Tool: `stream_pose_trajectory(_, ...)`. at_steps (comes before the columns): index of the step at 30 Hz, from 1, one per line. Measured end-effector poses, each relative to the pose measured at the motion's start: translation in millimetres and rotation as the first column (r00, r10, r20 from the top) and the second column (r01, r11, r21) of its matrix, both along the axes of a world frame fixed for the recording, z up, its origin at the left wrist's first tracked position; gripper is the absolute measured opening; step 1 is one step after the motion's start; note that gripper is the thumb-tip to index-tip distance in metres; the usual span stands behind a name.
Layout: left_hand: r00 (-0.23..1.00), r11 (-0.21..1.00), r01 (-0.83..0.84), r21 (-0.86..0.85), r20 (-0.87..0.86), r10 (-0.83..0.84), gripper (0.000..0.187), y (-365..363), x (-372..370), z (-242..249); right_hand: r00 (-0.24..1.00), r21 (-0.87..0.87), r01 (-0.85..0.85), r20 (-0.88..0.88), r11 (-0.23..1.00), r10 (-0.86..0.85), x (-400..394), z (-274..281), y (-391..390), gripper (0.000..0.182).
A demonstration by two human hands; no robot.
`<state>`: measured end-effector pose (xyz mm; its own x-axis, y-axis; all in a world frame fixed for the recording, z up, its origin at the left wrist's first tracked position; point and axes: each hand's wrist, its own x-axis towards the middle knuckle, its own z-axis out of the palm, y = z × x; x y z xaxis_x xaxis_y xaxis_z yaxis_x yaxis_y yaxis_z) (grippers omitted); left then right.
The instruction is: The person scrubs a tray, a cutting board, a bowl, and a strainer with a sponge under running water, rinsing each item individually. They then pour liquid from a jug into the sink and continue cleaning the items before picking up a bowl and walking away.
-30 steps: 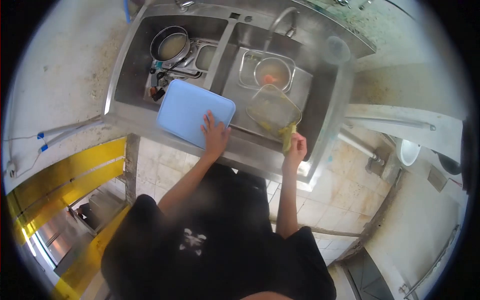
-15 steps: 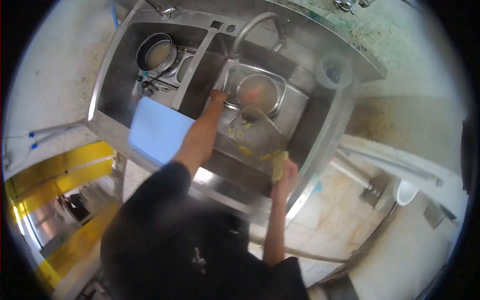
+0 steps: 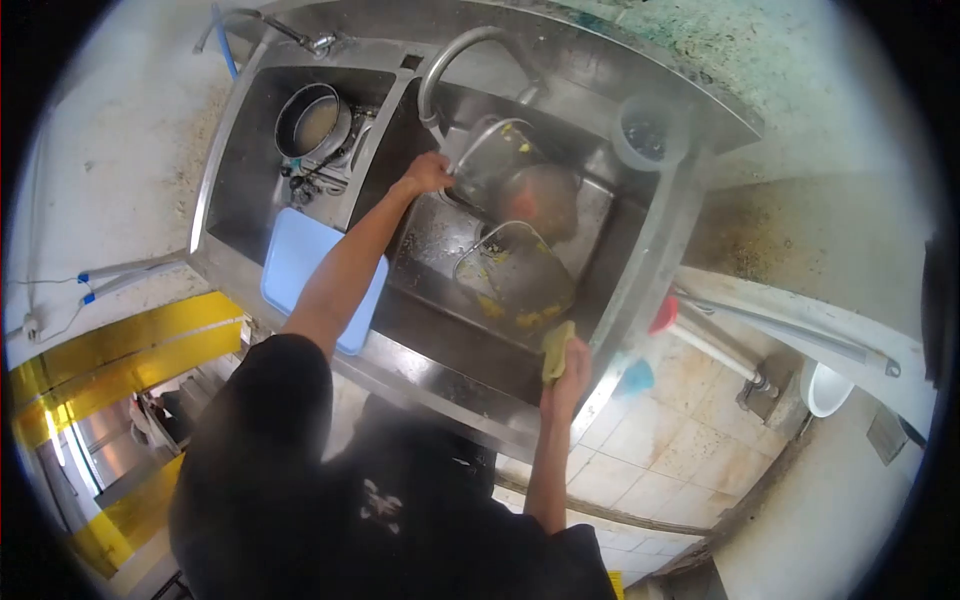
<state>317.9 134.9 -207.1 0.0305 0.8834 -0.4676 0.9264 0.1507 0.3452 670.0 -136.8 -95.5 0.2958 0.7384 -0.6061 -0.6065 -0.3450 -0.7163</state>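
My left hand (image 3: 430,173) is closed on the near left edge of a shiny metal pan (image 3: 485,150), which stands tilted in the right sink basin with yellow food bits on it. In my right hand (image 3: 570,375), near the basin's front right corner, is a yellow-green sponge (image 3: 557,350). Between the hands lies a second metal pan (image 3: 515,280) spotted with yellow scraps. Beside the tilted pan is a round, hazy bowl-like piece (image 3: 540,205) with something reddish in it. Steam blurs its outline.
A curved faucet (image 3: 470,45) arches over the basin. The left basin holds a dark pot (image 3: 312,122) with cloudy liquid. A light blue board or lid (image 3: 305,265) leans across the front rim. At the right rim stands a translucent tub (image 3: 648,135).
My left hand has lifted the metal pan's edge, tipping it up and away from the bottom of the basin. My right hand keeps the sponge near the front right corner. The view has shifted slightly.
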Motion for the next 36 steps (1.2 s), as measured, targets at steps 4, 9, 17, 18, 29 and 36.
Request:
stream_pose_trajectory(4, 0.929, 0.844, 0.031, 0.535, 0.296, -0.222, 0.01, -25.8, 62.9, 45.6, 1.0, 0.02, 0.002, 0.007, 1.0, -0.002, 2.6, 4.1, 5.8, 0.009)
stream_pose_trajectory(9, 0.949, 0.712, -0.218, 0.667, 0.316, -0.005, 0.011, -17.3, 91.8, 85.2, 0.999, 0.072, -0.027, 0.043, 0.997, 0.024, -8.8, 24.2, 17.9, 0.012)
stream_pose_trajectory(17, 0.951, 0.663, -0.287, 0.691, 0.287, 0.113, 0.019, -30.5, 56.7, 138.8, 0.971, 0.073, 0.08, -0.23, 0.994, -0.062, -14.8, 32.1, 9.2, 0.02)
stream_pose_trajectory(18, 0.946, 0.686, -0.32, 0.654, 0.259, 0.195, 0.013, -35.3, 51.3, 142.8, 0.97, 0.076, 0.08, -0.237, 0.994, -0.06, -16.0, 33.8, 10.4, 0.02)
stream_pose_trajectory(29, 0.552, 0.773, -0.633, -0.037, 0.678, 0.485, 0.016, -98.2, -25.1, 142.9, 0.917, 0.105, 0.109, -0.395, 0.989, -0.059, -21.5, 61.2, 28.4, 0.017)
stream_pose_trajectory(36, -0.085, 0.69, -0.433, -0.581, 0.788, 0.61, 0.019, -74.4, 19.7, 103.2, 0.965, 0.156, 0.122, -0.249, 0.98, -0.08, -0.8, 74.0, 9.8, 0.015)
